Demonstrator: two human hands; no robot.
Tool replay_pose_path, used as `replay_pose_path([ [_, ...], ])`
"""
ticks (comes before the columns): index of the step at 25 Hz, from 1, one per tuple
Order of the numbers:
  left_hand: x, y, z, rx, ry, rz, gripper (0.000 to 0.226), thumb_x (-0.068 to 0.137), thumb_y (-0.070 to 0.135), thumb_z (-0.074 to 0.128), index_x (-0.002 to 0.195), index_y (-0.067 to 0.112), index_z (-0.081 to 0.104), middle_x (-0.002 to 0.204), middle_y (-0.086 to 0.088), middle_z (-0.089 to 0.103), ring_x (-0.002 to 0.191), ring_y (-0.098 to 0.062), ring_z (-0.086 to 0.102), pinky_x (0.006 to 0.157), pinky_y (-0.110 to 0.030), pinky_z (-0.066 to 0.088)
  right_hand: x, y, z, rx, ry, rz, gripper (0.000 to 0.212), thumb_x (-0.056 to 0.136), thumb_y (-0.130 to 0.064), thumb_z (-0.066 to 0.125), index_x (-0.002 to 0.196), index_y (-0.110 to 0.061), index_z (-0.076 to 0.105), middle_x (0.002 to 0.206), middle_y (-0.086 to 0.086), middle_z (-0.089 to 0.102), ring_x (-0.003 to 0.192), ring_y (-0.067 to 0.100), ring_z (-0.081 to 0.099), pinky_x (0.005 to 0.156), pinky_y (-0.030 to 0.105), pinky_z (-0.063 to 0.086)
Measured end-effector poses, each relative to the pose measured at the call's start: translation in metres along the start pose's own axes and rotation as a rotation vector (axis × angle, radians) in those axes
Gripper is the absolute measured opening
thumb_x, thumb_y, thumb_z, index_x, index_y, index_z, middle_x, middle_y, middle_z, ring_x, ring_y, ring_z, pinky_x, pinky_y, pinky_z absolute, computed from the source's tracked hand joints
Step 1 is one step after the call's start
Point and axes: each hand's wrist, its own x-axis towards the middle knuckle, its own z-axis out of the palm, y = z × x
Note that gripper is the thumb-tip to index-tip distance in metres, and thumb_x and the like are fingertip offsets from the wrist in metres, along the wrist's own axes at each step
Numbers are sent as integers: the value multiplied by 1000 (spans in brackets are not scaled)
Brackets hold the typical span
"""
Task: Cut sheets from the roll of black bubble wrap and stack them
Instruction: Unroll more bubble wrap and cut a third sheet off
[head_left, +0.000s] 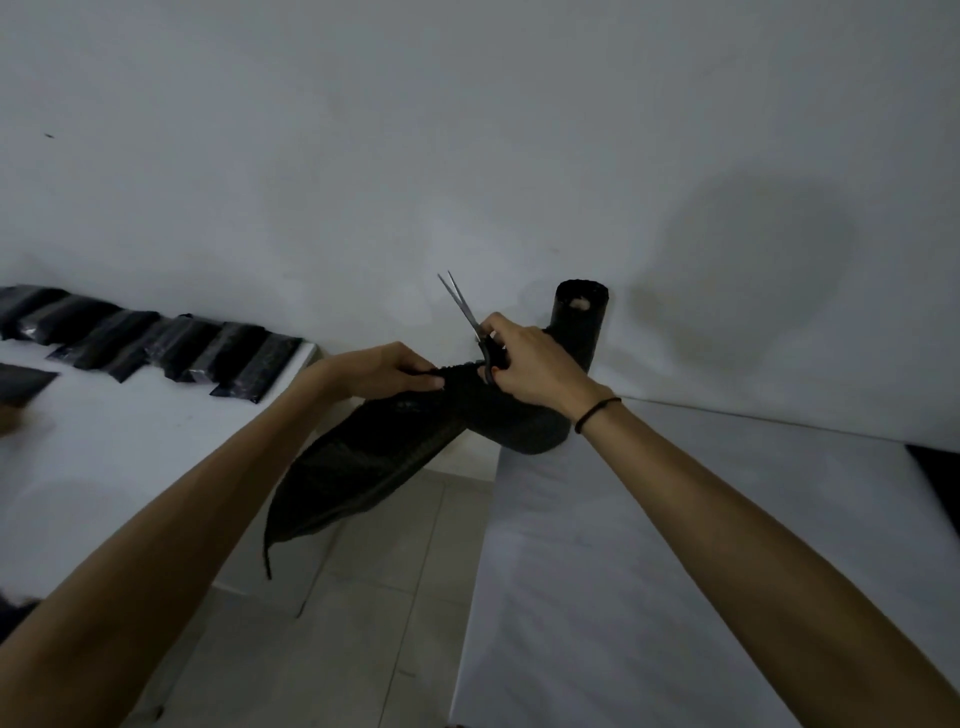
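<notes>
Hiding scissors handles, right hand grips bubble wrap.

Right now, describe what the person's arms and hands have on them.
Both forearms are bare, with no sleeves in view and no gloves. The left hand shows no ring, watch or band. The right hand has a thin dark band around its wrist, like a hair tie or cord bracelet. No other markings can be made out in the dim light.
</notes>
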Motion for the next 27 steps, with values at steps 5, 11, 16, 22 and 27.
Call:
replay_pose_path([
  [5,8,-3,25,-31,205,58,14,96,29,63,85,26,71,79,-3,70,70,-11,61,72,-29,47,-7,5,-3,-117,-57,20,40,88,-17,64,124,-23,47,94,4,64,63,14,54,47,29,38],
  [11,20,19,47,41,356,177,15,96,26,63,95,15,73,85,0,72,78,-13,67,70,-25,50,-3,2,-4,0,-40,43,40,85,-14,67,121,-22,53,101,2,65,71,17,59,60,34,53],
  [16,-10,-9,22,79,267,111,11,97,25,63,91,23,72,84,5,72,70,-4,65,68,-23,51,6,27,-27,-246,-208,106,45,85,-14,66,127,-22,51,111,6,63,87,22,60,70,39,54],
  [22,-54,-67,-3,166,290,-112,17,95,26,66,104,15,75,90,3,72,72,1,65,66,-8,46,23,23,-28,-333,-209,108,47,85,-17,64,130,-26,50,111,8,64,88,29,61,69,39,53],
  [27,-57,-68,3,98,367,-162,24,86,28,76,109,21,71,91,10,69,83,-6,68,81,-29,54,29,14,-14,-326,-184,58,43,87,-18,63,128,-23,51,99,8,65,72,24,58,53,32,43],
])
